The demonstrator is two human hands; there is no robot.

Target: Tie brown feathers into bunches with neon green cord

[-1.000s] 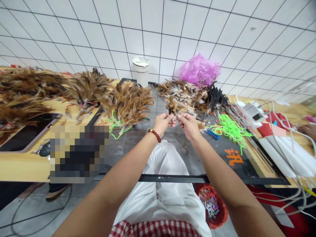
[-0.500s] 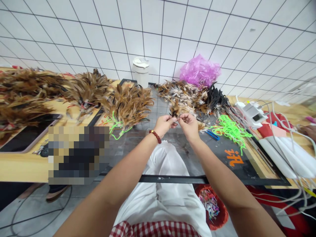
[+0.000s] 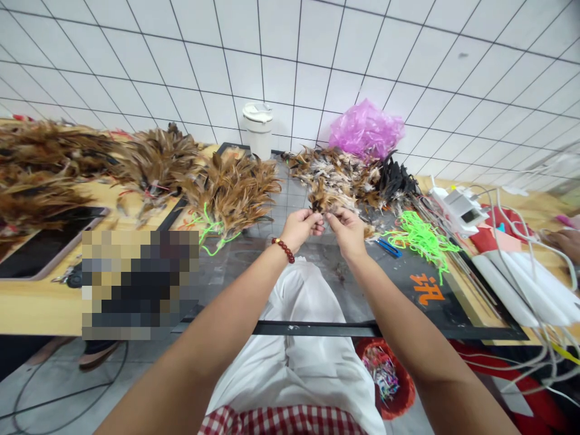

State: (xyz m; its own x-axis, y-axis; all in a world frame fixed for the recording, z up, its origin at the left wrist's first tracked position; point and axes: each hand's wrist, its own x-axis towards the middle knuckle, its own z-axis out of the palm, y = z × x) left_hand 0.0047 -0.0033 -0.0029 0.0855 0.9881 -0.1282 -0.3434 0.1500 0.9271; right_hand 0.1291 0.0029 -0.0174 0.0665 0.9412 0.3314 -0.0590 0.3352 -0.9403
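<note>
My left hand (image 3: 299, 228), with a beaded bracelet on the wrist, is closed in a pinch on a small brown and dark feather tuft (image 3: 316, 201). Close against it, the thumb and forefinger of my right hand (image 3: 348, 232) are pinched together; what lies between them is too small to make out. Behind the fingers spreads a heap of loose mixed feathers (image 3: 335, 175), with black feathers (image 3: 396, 178) at its right end. To the left lies a tied bunch of brown feathers (image 3: 235, 193) with green string (image 3: 211, 235) at its base.
A tangle of green cord (image 3: 419, 238) and a blue cutter-like tool (image 3: 388, 247) lie right of my hands. Behind stand a white lidded cup (image 3: 259, 133) and a pink plastic bag (image 3: 366, 130). More feather bunches (image 3: 158, 157) and a tablet (image 3: 49, 244) are left. A red bin (image 3: 401, 408) is below.
Both hands stay together over the dark mat, their fingertips shifting slightly at the tuft. The whole view has moved a little.
</note>
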